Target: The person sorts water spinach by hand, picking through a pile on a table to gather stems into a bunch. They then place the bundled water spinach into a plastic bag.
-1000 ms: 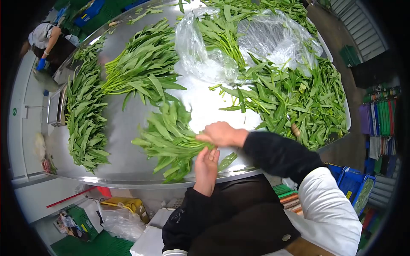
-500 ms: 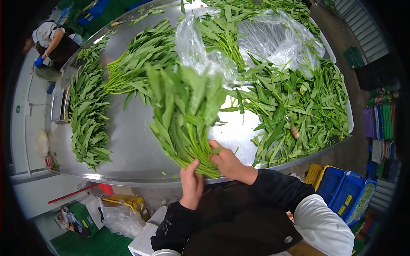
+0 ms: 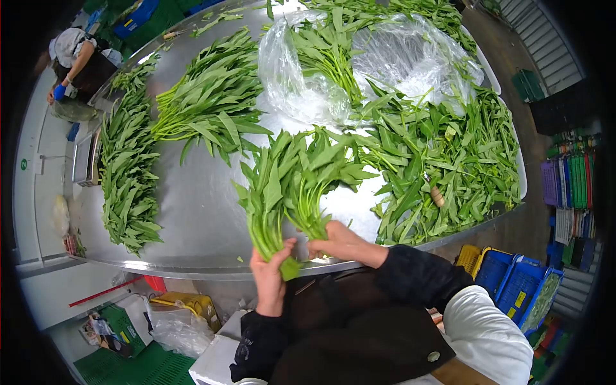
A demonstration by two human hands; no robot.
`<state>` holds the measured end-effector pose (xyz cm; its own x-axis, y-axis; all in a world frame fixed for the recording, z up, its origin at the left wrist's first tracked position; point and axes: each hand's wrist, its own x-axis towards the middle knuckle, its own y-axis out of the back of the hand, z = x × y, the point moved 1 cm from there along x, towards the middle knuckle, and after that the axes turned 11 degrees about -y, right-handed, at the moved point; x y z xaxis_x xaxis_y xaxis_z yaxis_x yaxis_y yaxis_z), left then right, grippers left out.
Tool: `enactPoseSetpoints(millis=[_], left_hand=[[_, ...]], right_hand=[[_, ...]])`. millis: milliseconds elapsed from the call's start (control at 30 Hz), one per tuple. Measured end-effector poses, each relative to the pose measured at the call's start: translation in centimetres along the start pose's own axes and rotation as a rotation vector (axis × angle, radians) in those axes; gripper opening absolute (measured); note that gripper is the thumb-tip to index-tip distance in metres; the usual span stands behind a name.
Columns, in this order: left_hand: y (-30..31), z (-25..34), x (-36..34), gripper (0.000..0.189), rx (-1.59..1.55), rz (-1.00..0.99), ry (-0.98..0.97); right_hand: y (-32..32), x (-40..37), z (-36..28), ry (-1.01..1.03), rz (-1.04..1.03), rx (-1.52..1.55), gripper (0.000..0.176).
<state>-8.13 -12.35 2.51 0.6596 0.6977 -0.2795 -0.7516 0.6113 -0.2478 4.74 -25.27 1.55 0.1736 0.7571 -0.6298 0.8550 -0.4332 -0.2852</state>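
Note:
Over the near edge of the steel table (image 3: pixel 192 212), my left hand (image 3: pixel 269 277) is closed round the stem ends of a bunch of water spinach (image 3: pixel 264 212). A second bunch of water spinach (image 3: pixel 310 199) is gripped low on its stems by my right hand (image 3: pixel 343 244). Both bunches point away from me, and their leaves meet at the top. To the right lies a large loose pile of water spinach (image 3: pixel 471 163), with a wooden-handled tool (image 3: pixel 436 196) resting in it; the tool's far end is partly hidden by leaves.
Clear plastic bags (image 3: pixel 410 64) lie beyond my hands among more greens. A bundled heap (image 3: pixel 212 96) and a long row of greens (image 3: pixel 130 173) lie on the left, near a scale (image 3: pixel 85 157). Blue crates (image 3: pixel 523 282) stand at lower right. Another person (image 3: pixel 80 61) bends at upper left.
The single bunch held by both hands is now parted into two, one in each hand. My left hand has shifted slightly down and left.

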Motion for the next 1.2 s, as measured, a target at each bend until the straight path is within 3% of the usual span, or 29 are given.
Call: enactPoseSetpoints(millis=[67, 167, 233, 267, 300, 367, 400, 433, 500, 567, 600, 633, 667, 700, 767, 867, 933, 967, 1000, 1067, 1200], left_hand=[[0.0, 3.3, -0.1, 0.019, -0.037, -0.001, -0.108], [3.5, 4.9, 0.9, 0.024, -0.099, 0.038, -0.1], [7.2, 4.3, 3.1, 0.018, -0.051, 0.014, 0.237], [8.4, 4.8, 3.7, 0.013, -0.029, 0.158, 0.207], [7.3, 7.0, 3.3, 0.014, 0.108, 0.202, -0.021], [6.8, 10.6, 2.5, 0.014, 0.088, 0.239, -0.24], [5.4, 11.9, 2.7, 0.014, 0.025, 0.285, -0.377], [4.8, 11.8, 3.5, 0.014, 0.024, 0.285, -0.386], [4.1, 10.7, 4.4, 0.019, 0.13, 0.404, -0.526], [1.1, 7.4, 5.1, 0.024, 0.049, 0.351, -0.411], [-0.1, 5.3, 5.1, 0.026, 0.018, 0.288, -0.254], [-0.8, 2.6, 5.0, 0.027, -0.034, 0.237, -0.07], [0.8, -1.5, 5.3, 0.029, -0.2, 0.093, 0.243], [-0.2, -3.0, 4.9, 0.03, -0.311, 0.058, 0.369], [0.0, -4.9, 3.9, 0.029, -0.439, 0.019, 0.349], [0.2, -4.7, 3.2, 0.028, -0.39, -0.02, 0.334], [0.0, -4.9, 3.2, 0.028, -0.347, -0.048, 0.343], [-0.1, -5.2, 2.7, 0.03, -0.31, -0.024, 0.337], [-0.3, -5.5, 2.3, 0.032, -0.272, 0.0, 0.329], [-0.6, -5.9, 1.7, 0.034, -0.233, 0.025, 0.32], [-0.5, -6.6, 1.7, 0.04, -0.442, 0.008, 0.334]], right_hand=[[0.8, -2.1, -2.2, 0.203, 0.028, 0.172, 0.036], [3.1, -3.7, -3.8, 0.354, 0.134, 0.226, 0.035], [6.6, -2.1, -2.3, -0.138, 0.131, 0.369, 0.033], [7.0, -2.9, -3.0, -0.088, 0.217, 0.328, 0.032], [7.2, -4.2, -5.0, 0.004, 0.275, 0.291, 0.031], [6.4, -6.8, -7.5, 0.075, 0.333, 0.272, 0.031], [6.4, -7.4, -8.9, 0.285, 0.333, 0.268, 0.029], [6.4, -7.6, -9.7, 0.492, 0.327, 0.267, 0.028], [4.8, -6.2, -9.9, 0.51, 0.329, 0.266, 0.027], [2.6, -3.3, -8.8, 0.466, 0.262, 0.273, 0.025], [1.6, -0.9, -6.8, 0.4, 0.189, 0.284, 0.024], [0.9, 1.7, -3.9, 0.142, 0.124, 0.238, 0.023], [0.5, 3.8, -1.1, -0.115, 0.061, 0.189, 0.022], [0.2, 4.8, 0.8, -0.2, 0.005, 0.238, 0.022], [0.0, 4.7, 1.5, -0.292, -0.055, 0.285, 0.022], [-0.1, 3.2, 0.4, -0.134, 0.049, 0.118, 0.026], [-0.5, 2.7, 0.3, 0.243, 0.232, -0.014, 0.031], [-0.5, 2.6, 0.3, 0.311, 0.355, -0.219, 0.036], [-0.6, 2.8, 1.0, 0.309, 0.356, -0.216, 0.036], [-0.8, 3.5, 2.4, 0.412, 0.602, -0.567, 0.036], [0.1, 3.6, 2.1, 0.461, 0.594, -0.461, 0.038]])
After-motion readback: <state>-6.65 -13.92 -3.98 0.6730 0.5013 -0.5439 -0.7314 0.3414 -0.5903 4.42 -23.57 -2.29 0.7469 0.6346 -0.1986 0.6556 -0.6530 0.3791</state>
